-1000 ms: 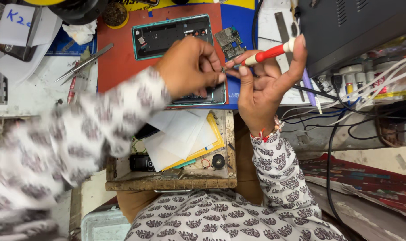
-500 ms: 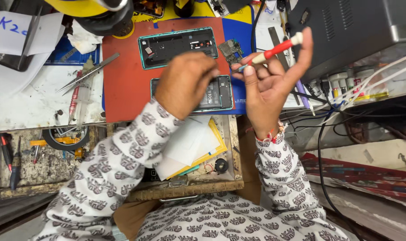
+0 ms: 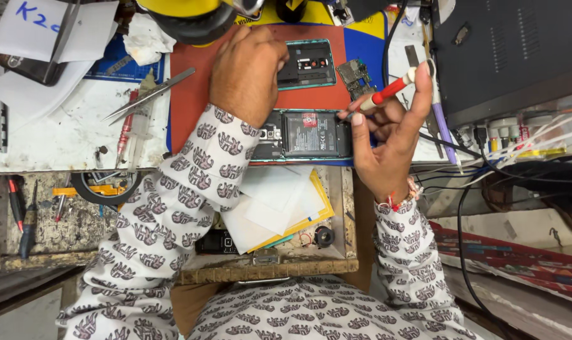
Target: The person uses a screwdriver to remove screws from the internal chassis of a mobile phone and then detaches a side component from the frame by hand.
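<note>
Over the red mat [image 3: 191, 94], my right hand [image 3: 386, 141] grips a screwdriver [image 3: 386, 94]; my left hand [image 3: 248, 72], fingers curled, rests by the opened phone [image 3: 311, 133].

White paper sign [image 3: 37, 28], far left corner

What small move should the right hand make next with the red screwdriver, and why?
Probably tip the red screwdriver down toward the opened phone. The right hand holds it raised, tip just above the phone's right end, not clearly touching. The left hand rests higher up on the red mat, beside the back cover.
</note>
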